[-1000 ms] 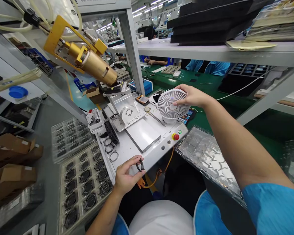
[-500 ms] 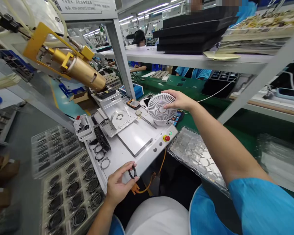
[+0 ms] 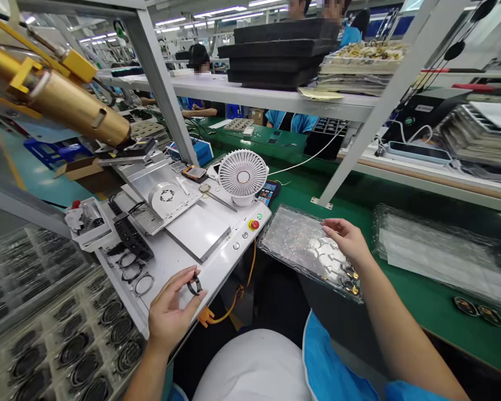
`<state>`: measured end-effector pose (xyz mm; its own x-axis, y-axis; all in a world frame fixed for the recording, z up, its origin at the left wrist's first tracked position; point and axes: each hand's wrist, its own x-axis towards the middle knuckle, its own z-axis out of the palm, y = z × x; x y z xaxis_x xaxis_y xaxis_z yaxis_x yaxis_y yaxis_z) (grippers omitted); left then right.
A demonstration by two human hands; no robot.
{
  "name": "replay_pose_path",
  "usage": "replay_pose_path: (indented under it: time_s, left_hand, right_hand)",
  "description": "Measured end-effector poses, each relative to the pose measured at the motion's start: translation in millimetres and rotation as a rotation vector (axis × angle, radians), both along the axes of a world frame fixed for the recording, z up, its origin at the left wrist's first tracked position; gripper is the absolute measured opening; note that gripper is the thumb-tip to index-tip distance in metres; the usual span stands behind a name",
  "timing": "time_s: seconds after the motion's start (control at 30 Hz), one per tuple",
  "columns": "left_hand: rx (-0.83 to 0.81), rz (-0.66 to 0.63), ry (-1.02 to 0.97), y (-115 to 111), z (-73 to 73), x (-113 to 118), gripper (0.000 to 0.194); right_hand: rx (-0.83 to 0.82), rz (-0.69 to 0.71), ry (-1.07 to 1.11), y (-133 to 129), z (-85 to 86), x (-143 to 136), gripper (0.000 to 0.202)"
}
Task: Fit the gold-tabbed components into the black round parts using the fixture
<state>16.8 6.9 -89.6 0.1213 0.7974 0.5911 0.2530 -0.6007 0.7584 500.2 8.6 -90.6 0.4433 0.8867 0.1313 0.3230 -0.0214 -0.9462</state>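
A dark ring point(image 3: 198, 284) is pinched upright between the thumb and fingertips of my left hand point(image 3: 169, 312), just over the front edge of the white machine bed. My right hand point(image 3: 345, 240) hangs above a clear plastic tray point(image 3: 292, 234) with its fingers apart and nothing in them. Ring-like parts and a few gold-and-black pieces point(image 3: 351, 287) lie in that tray, the latter at its near right corner. A white desk fan point(image 3: 242, 175) stands on the bed's right side, clear of both hands.
A gold dispenser head point(image 3: 77, 106) hangs over a metal fixture point(image 3: 165, 195). Loose rings point(image 3: 144, 284) lie at the bed's left edge. Blister trays of round parts point(image 3: 79, 345) are at lower left. A slanted shelf post point(image 3: 359, 139) rises behind the clear tray.
My right hand has left the fan and come down to the right, over the clear tray. The view has turned right. My left hand still holds the dark ring.
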Motion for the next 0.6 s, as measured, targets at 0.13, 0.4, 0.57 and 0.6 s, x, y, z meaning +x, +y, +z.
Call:
replay_pose_path:
  time_s: [0.13, 0.4, 0.57, 0.6]
  left_hand:
    - [-0.004, -0.004, -0.055, 1.2, 3.9, 1.5, 0.051]
    - [-0.138, 0.051, -0.105, -3.4, 8.8, 2.9, 0.049]
    - [-0.130, 0.063, -0.103, -4.5, 9.4, 0.6, 0.053]
    - [-0.123, 0.059, -0.105, -4.3, 9.4, 0.6, 0.053]
  right_hand:
    - [-0.053, -0.041, -0.020, -24.3, -20.4, 10.5, 0.063]
    - [-0.151, -0.252, -0.103, -66.4, -32.3, 46.5, 0.045]
    - [-0.124, -0.158, -0.142, -35.6, 0.7, 33.6, 0.037]
    - [-0.075, -0.077, -0.155, -16.8, 12.2, 19.8, 0.037]
